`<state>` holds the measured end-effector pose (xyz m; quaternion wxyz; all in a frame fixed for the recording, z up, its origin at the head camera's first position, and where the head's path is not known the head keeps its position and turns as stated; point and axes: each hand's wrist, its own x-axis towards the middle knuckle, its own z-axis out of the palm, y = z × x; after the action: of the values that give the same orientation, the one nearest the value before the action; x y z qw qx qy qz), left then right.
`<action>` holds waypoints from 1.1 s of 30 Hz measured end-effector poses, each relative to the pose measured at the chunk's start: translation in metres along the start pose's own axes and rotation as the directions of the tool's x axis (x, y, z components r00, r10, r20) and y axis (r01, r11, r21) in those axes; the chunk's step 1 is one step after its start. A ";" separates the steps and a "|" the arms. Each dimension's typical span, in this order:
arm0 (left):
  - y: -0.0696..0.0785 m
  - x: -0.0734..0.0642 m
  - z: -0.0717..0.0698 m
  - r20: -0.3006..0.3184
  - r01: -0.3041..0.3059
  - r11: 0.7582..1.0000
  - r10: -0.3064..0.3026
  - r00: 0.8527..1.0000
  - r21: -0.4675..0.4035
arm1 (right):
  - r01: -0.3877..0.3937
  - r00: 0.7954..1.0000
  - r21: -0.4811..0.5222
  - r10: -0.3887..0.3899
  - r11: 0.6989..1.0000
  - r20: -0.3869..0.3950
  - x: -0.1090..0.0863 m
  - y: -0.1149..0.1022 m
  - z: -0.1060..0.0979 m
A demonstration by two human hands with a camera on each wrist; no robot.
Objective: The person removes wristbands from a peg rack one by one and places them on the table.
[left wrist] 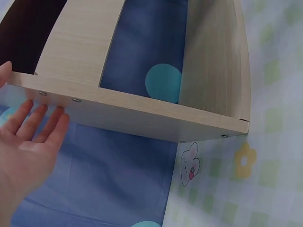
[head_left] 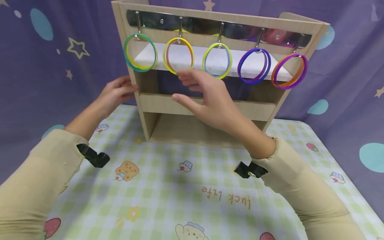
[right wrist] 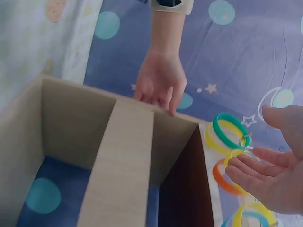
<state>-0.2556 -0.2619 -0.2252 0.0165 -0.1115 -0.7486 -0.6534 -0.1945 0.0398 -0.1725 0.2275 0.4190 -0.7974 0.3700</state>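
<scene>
A pale wooden rack (head_left: 209, 105) stands on the table, with colored rings hanging in pairs from its metal hooks. My left hand (head_left: 115, 90) holds its left side panel, fingertips on the outer face and thumb at the front edge. In front of the hooks is my right hand (head_left: 210, 96), holding nothing, its thumb apart from its fingers. Its fingertips overlap the bottom of the yellow and orange rings (head_left: 165, 56) in the head view; whether they touch is unclear. Green and yellow rings (head_left: 156, 55) hang to the left; yellow and light blue rings (head_left: 230, 58) hang in the middle.
Blue and purple rings (head_left: 240, 68) and orange and purple rings (head_left: 306, 68) hang on the right hooks. A white shelf board (head_left: 192, 53) lies behind the rings. A checked cloth (head_left: 162, 196) covers the table, and a purple curtain (head_left: 60, 90) hangs behind.
</scene>
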 end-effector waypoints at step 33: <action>-0.007 0.002 0.000 -0.003 -0.075 0.920 0.080 0.997 -0.384 | -0.349 0.926 0.255 0.374 0.902 -0.056 0.067 -0.014 0.035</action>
<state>-0.2584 -0.2622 -0.2318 0.0154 -0.1463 -0.6012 -0.7854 -0.2209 -0.0263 -0.1433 0.1436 0.2685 -0.7974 0.5210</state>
